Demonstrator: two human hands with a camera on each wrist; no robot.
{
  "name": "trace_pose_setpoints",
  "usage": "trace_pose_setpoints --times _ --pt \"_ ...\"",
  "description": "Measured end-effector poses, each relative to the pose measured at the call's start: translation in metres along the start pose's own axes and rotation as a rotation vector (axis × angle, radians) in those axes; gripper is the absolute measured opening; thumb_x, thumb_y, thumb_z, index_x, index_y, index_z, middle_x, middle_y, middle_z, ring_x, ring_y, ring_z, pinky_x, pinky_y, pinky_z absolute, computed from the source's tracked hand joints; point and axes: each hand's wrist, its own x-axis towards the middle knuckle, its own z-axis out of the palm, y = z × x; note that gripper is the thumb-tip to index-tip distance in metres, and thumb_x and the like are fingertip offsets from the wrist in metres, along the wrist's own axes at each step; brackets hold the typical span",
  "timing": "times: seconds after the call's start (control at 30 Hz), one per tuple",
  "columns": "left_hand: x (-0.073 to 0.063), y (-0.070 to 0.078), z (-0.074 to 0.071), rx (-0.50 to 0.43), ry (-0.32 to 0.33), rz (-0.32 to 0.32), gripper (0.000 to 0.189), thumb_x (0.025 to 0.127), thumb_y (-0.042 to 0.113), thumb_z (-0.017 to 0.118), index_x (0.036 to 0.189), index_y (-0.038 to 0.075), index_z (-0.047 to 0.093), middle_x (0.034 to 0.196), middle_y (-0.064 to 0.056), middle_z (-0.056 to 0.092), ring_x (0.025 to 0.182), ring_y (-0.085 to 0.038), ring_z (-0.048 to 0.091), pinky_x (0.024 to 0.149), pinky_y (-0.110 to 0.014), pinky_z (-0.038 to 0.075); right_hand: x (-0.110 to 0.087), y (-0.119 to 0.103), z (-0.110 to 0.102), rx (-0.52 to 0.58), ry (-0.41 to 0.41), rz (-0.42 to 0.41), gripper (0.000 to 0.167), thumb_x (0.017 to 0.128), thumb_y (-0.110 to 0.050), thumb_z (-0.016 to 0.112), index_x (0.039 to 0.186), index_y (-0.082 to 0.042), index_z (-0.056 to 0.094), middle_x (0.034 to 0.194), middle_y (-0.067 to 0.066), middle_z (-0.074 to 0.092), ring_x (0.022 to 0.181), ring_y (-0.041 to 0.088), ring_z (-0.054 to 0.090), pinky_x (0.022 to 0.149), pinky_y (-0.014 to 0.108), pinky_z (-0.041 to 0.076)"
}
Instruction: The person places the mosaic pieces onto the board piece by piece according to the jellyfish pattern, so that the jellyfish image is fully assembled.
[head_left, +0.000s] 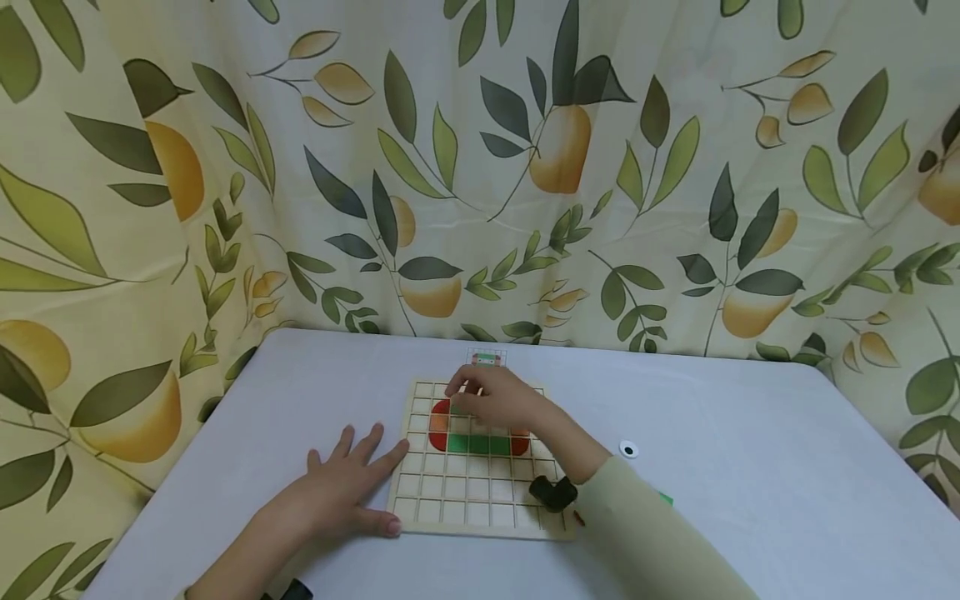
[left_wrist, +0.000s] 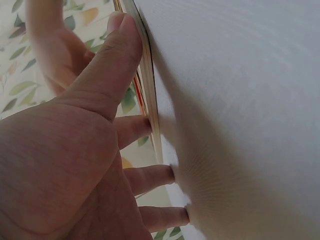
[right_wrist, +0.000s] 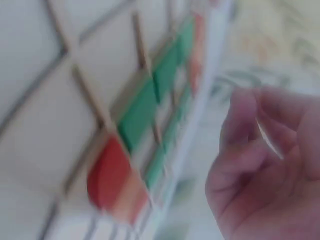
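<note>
A pale wooden grid board point(head_left: 442, 510) lies on the white table. Red and orange pieces point(head_left: 438, 425) and a row of green pieces point(head_left: 480, 444) sit in its cells, also visible as green pieces point(right_wrist: 137, 120) in the right wrist view. My left hand point(head_left: 337, 487) has its fingers spread, with thumb and index finger touching the board's left edge. Over the upper part of the board, my right hand point(head_left: 498, 398) hovers with bent fingers, its fingertips close together in the right wrist view. Whether something small is between them is unclear. This hand hides some cells.
Behind the board lies a small picture card point(head_left: 486, 357). A white disc with a black dot point(head_left: 628, 450) is to the right. A green piece point(head_left: 666, 497) shows partly past the right sleeve, and a small red piece point(head_left: 579, 518) lies near the board's lower right corner. A leaf-patterned curtain point(head_left: 480, 250) hangs behind.
</note>
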Motion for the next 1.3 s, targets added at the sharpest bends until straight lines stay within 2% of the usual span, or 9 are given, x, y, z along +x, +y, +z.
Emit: trace_pose_setpoints --times 0.1,0.23,0.37,0.57,0.83,0.93,1.03,1.13,1.3 --pt "0.000 0.001 0.001 -0.003 0.001 -0.003 0.102 0.068 0.068 0.077 0.155 0.031 0.038 0.164 -0.016 0.024 0.147 -0.056 0.012 0.098 -0.086 0.013 -0.018 0.011 -0.019 0.068 0.013 -0.001 0.021 0.102 -0.017 0.055 0.114 -0.007 0.067 0.089 0.005 0.066 0.074 0.028 0.064 0.065 0.032 0.052" --pt "0.000 0.002 0.002 0.001 0.005 0.000 0.102 0.068 0.067 0.077 0.155 0.031 0.038 0.164 -0.016 0.024 0.147 -0.055 0.012 0.098 -0.086 0.012 -0.046 0.027 -0.039 0.102 0.025 0.092 0.021 0.099 -0.018 0.061 0.116 -0.008 0.066 0.092 0.006 0.065 0.079 0.029 0.062 0.068 0.036 0.053" --pt "0.000 0.002 0.002 -0.005 0.007 0.004 0.101 0.069 0.067 0.077 0.155 0.031 0.037 0.164 -0.015 0.023 0.147 -0.055 0.012 0.098 -0.086 0.012 -0.074 0.043 -0.050 0.089 -0.019 0.194 0.025 0.096 -0.016 0.065 0.120 -0.010 0.065 0.096 0.006 0.063 0.081 0.025 0.058 0.070 0.037 0.052" --pt "0.000 0.002 0.002 -0.005 0.004 0.007 0.100 0.069 0.066 0.077 0.155 0.031 0.037 0.164 -0.015 0.023 0.148 -0.055 0.012 0.098 -0.086 0.012 -0.101 0.061 -0.054 0.036 -0.069 0.244 0.026 0.092 -0.018 0.071 0.117 -0.012 0.066 0.094 0.004 0.062 0.082 0.021 0.057 0.070 0.034 0.050" --pt "-0.001 -0.002 0.002 0.011 0.003 -0.004 0.103 0.068 0.068 0.076 0.155 0.031 0.037 0.164 -0.016 0.023 0.147 -0.056 0.012 0.097 -0.086 0.013 -0.112 0.071 -0.057 0.074 -0.100 0.282 0.018 0.093 -0.017 0.068 0.111 -0.012 0.068 0.090 0.005 0.060 0.082 0.021 0.057 0.070 0.033 0.052" --pt "-0.002 -0.003 0.001 0.011 0.012 0.006 0.103 0.068 0.067 0.077 0.155 0.030 0.037 0.164 -0.017 0.023 0.147 -0.056 0.012 0.096 -0.087 0.012 -0.115 0.074 -0.061 0.064 -0.147 0.268 0.017 0.093 -0.010 0.067 0.109 -0.012 0.068 0.091 0.006 0.061 0.085 0.021 0.057 0.073 0.033 0.052" --pt "-0.003 -0.003 0.000 0.006 0.017 0.012 0.102 0.069 0.067 0.077 0.155 0.029 0.037 0.164 -0.017 0.023 0.147 -0.056 0.012 0.096 -0.087 0.012 -0.120 0.077 -0.065 0.037 -0.197 0.244 0.023 0.089 -0.001 0.066 0.107 -0.014 0.070 0.091 0.006 0.062 0.087 0.022 0.056 0.074 0.030 0.051" --pt "-0.004 -0.002 0.000 0.005 0.017 0.017 0.102 0.069 0.067 0.076 0.155 0.029 0.037 0.164 -0.017 0.023 0.147 -0.056 0.011 0.096 -0.087 0.012 -0.124 0.079 -0.066 0.015 -0.220 0.234 0.027 0.084 0.001 0.072 0.105 -0.016 0.071 0.088 0.005 0.060 0.084 0.021 0.055 0.069 0.028 0.049" --pt "-0.003 -0.001 0.002 0.003 0.013 0.017 0.102 0.069 0.067 0.076 0.155 0.029 0.037 0.164 -0.016 0.023 0.147 -0.055 0.011 0.097 -0.087 0.012 -0.126 0.080 -0.063 -0.026 -0.203 0.233 0.022 0.080 -0.005 0.080 0.097 -0.017 0.072 0.081 0.003 0.058 0.079 0.019 0.054 0.064 0.028 0.047"
